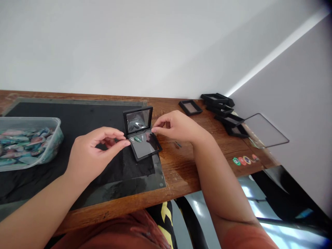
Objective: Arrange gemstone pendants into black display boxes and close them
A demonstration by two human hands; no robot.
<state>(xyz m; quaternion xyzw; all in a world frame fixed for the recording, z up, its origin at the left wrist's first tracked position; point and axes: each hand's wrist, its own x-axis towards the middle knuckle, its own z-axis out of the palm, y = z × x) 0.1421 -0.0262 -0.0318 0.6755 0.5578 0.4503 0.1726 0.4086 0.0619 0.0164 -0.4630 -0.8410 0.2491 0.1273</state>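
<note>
A small black hinged display case lies opened on the dark mat, its lid with a clear film window standing up at the back. On the lower half rest a green leaf-shaped piece and a small pale heart-shaped piece, near the hinge. My left hand pinches the case's left edge between thumb and fingers. At the right side, by the hinge, my right hand has its thumb and fingertips closed on the case's edge.
A clear plastic tub of wrapped colourful pieces stands on the mat at left. Several black cases are piled at the back right, near a single case. A thin dark frame leans on the wall. Round stickers mark the table.
</note>
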